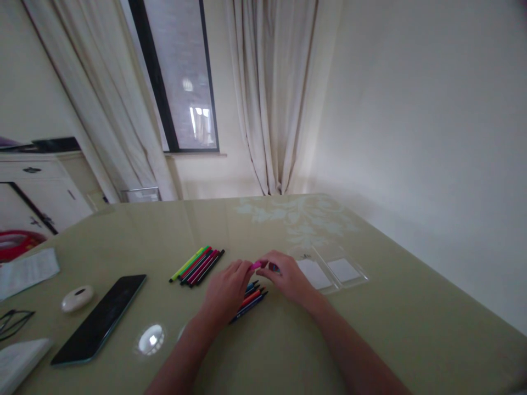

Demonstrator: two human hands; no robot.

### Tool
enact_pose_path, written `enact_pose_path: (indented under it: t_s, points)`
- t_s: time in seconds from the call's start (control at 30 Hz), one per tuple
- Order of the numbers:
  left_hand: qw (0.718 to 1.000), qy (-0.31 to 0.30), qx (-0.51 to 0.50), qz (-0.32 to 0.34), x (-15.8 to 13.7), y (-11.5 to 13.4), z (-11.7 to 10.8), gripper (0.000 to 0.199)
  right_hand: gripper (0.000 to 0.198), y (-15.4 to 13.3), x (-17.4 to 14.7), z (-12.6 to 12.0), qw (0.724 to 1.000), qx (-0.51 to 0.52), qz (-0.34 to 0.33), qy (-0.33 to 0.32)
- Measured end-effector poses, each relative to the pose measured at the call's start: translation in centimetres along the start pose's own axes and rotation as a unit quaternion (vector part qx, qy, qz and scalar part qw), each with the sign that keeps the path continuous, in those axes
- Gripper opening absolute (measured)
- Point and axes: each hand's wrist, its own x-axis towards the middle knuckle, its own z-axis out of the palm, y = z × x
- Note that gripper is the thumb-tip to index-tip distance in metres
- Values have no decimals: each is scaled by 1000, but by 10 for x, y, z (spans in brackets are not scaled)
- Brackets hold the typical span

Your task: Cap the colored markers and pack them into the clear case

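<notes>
A pink felt-tip pen (256, 265) shows between my two hands above the middle of the table. My left hand (228, 288) is closed around it, and most of its barrel is hidden. From the other side, my right hand (286, 277) pinches at its end with thumb and forefinger. A small dark bluish bit shows inside the right hand's curled fingers; I cannot make out what it is. Below the hands, several pens (252, 299) in blue, orange and dark tones lie side by side, partly covered by my left hand. Another row of capped felt-tip pens (197, 266), yellow to black, lies to the left.
Right of my hands lies a clear plastic case (346, 271) with white inserts. On the left are a black tablet or phone (102, 318), a white rounded object (77, 299), eyeglasses (14, 323) and papers (28, 271). A wall (432, 137) borders the table's right side.
</notes>
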Motion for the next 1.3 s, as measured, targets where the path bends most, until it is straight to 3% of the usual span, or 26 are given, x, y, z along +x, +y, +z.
enact_pose_path:
  t_s: [0.4, 1.0, 1.17, 1.3]
  points:
    - [994, -97, -14, -52, 2, 4, -4, 33, 22, 1, -3, 5, 997, 38, -63, -3]
    - [994, -91, -26, -49, 2, 6, -7, 39, 25, 6, -2, -1, 995, 11, -96, -26]
    - [992, -102, -8, -79, 3, 6, -9, 41, 23, 5, -1, -2, 996, 22, -84, -24]
    - [990, -91, -22, -105, 2, 3, -4, 35, 20, 3, 1, -5, 998, 21, -61, 18]
